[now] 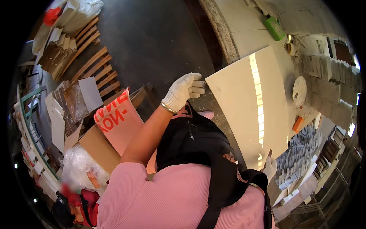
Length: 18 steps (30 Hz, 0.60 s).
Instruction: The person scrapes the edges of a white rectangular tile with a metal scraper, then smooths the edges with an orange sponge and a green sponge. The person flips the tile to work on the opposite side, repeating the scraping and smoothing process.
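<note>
A large cream-white panel [244, 87] lies on the worktable, with a strip of bright light across it. My left hand [185, 91], in a white knit glove, is raised just off the panel's near left corner. Its fingers are loosely bent, and nothing shows in them. At the panel's right end is my right hand [270, 168], also gloved and partly hidden by my black apron [190, 145]. A thin brown flat piece [269, 154] sticks up from its fingers; its exact kind is too small to tell.
On the table [251, 26] are a green box [274, 28], a round white lid-like disc [299, 91] and an orange block [298, 124]. Many grey-white pieces [297, 152] stand stacked at right. Left are a cardboard box [100, 147], wooden slats [103, 72] and a person in red [89, 206].
</note>
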### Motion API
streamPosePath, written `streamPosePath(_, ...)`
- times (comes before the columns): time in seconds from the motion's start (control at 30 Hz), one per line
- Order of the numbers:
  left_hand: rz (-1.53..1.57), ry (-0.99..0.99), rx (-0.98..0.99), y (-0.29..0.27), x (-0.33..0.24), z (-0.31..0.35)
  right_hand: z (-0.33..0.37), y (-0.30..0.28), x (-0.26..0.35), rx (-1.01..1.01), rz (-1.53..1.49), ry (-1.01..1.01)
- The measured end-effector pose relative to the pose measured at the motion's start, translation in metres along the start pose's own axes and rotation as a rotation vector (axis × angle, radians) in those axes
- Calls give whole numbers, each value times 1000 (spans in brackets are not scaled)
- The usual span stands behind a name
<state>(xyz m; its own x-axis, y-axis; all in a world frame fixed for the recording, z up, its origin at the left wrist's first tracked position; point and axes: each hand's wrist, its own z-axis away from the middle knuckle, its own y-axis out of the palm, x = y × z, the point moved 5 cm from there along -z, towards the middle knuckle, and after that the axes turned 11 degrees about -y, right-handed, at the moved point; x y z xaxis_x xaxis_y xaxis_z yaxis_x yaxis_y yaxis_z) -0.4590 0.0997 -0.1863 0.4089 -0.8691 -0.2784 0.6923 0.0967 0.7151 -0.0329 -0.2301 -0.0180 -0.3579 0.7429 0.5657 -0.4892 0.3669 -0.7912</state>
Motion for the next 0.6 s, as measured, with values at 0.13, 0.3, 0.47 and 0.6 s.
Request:
streamPosePath(0.13, 70, -167, 50, -6, -6, -9, -26, 53, 95, 189, -29, -46)
streamPosePath(0.3, 124, -338, 112, -2, -10, -17, -29, 108, 147, 311, -130, -8)
streamPosePath(0.47, 23, -456, 228, 7, -13, -31, -28, 117, 145, 327, -108, 79)
streamPosePath(0.6, -35, -506, 180, 25, -28, -29, -27, 119, 151, 332, -115, 120)
